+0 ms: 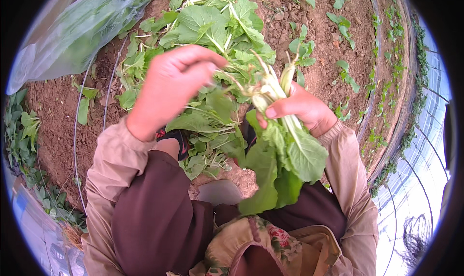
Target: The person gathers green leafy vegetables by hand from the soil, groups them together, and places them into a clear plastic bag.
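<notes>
My right hand (304,107) grips a bunch of leafy greens (300,145) around the pale stem bases. Thin roots stick up above the fist, and the broad leaves hang down over my right leg. To the left of the roots, my left hand (176,85) is raised with its fingers bent, smeared by motion. A small greyish glint shows by its fingertips, too blurred to make out. Below and beyond the hands lies a heap of pulled greens (200,24) on the soil, with more leaves between my feet.
A clear plastic bag (92,31) with green inside lies at the far left. Thin curved wires (77,131) cross the soil beside it. Rows of small seedlings (344,29) grow on the right. A plastic-sheeted wall with hoops (415,150) stands at the right edge.
</notes>
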A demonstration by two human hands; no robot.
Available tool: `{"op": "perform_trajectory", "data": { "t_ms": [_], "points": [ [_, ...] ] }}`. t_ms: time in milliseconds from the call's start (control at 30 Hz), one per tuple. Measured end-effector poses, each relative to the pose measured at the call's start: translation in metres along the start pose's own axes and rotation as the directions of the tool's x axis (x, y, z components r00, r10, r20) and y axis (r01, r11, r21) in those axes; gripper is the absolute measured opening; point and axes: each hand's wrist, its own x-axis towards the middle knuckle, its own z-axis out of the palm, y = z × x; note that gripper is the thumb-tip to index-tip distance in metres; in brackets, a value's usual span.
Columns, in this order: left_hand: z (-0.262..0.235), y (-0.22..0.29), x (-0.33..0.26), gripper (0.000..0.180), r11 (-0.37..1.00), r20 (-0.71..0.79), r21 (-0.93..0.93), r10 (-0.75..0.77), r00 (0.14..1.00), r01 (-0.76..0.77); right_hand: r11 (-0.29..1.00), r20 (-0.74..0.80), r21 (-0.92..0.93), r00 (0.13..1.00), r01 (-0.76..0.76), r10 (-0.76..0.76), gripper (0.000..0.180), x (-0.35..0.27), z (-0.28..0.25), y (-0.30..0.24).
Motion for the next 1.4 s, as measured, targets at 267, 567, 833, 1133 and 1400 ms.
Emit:
{"op": "perform_trajectory", "data": {
  "t_ms": [267,567,833,1133,1400],
  "points": [
    [-0.010,-0.053,-0.025,0.025,0.666,0.521,0.630,0.018,0.853,-0.399,0.973,0.037,0.213,0.994,0.093,-0.103,0.041,-0.006,-0.011,0.009],
    [0.016,0.003,-0.002,0.049,0.891,0.101,0.356,0.265,0.959,-0.283,0.932,0.386,0.363,0.909,0.007,-0.156,0.038,-0.010,-0.027,0.012],
    [0.027,-0.013,0.005,0.033,0.827,0.456,0.295,0.320,0.831,-0.479,0.952,0.353,0.277,0.935,-0.128,0.023,0.038,-0.011,-0.007,0.019],
    [0.008,-0.062,-0.030,0.044,0.713,0.680,0.636,-0.336,0.651,-0.295,0.955,0.076,0.210,0.970,0.210,-0.230,0.033,-0.025,-0.022,-0.008],
    [-0.010,-0.023,0.008,0.035,1.000,-0.019,-0.003,-0.001,1.000,0.000,0.824,-0.109,-0.556,0.972,0.113,-0.207,0.038,-0.020,0.013,-0.040]
  ]
}}
